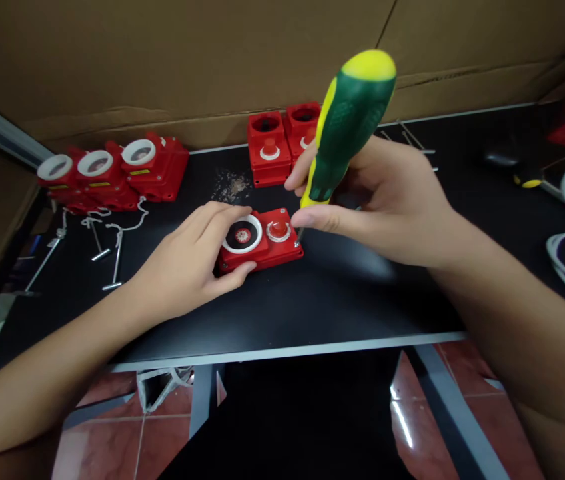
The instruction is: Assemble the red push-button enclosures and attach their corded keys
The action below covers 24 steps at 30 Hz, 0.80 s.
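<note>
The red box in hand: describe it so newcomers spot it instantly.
On the black tabletop, find the left hand. Its fingers hold the red box; unlike the other red boxes, this one has a screwdriver at its near right corner.

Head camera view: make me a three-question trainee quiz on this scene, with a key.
1. Which hand holds the green-and-yellow screwdriver?
2. True or false: the left hand is lifted clear of the nearest red unit.
3. How many white-ringed red units stand together at the far left of the black tabletop?

Key:
1. The right hand.
2. False: it holds the unit.
3. Three.
</note>
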{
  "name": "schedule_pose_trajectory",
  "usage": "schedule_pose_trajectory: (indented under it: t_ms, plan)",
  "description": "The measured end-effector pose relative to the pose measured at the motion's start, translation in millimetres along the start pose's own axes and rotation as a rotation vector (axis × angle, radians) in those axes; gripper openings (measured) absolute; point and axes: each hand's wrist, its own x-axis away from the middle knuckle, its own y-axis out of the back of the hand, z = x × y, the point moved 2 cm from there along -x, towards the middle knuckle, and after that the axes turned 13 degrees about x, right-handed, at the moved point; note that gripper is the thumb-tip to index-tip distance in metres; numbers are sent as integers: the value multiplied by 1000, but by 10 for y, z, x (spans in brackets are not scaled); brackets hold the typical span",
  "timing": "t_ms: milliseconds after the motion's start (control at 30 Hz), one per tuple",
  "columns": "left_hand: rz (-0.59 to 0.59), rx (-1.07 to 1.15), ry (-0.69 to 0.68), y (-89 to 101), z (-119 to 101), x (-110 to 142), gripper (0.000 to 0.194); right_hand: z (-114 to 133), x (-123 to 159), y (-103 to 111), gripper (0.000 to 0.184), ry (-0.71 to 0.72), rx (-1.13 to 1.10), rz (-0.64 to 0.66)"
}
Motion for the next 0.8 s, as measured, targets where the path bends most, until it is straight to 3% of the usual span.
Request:
schedule_pose_trajectory:
  t_ms: [167, 400, 667, 800]
  plan:
    - [1, 18, 37, -3, 14, -7, 60, 78, 48, 79, 30, -24, -68, 5]
    - [-6, 10, 17, -2, 16, 0, 62, 143, 25, 130, 33, -26, -151, 55]
    - [-9, 7, 15, 5, 17, 2, 62, 135, 18, 130, 21, 0, -77, 32]
    - [-9, 7, 19, 7, 0, -2, 62, 103, 37, 101, 28, -3, -30, 21]
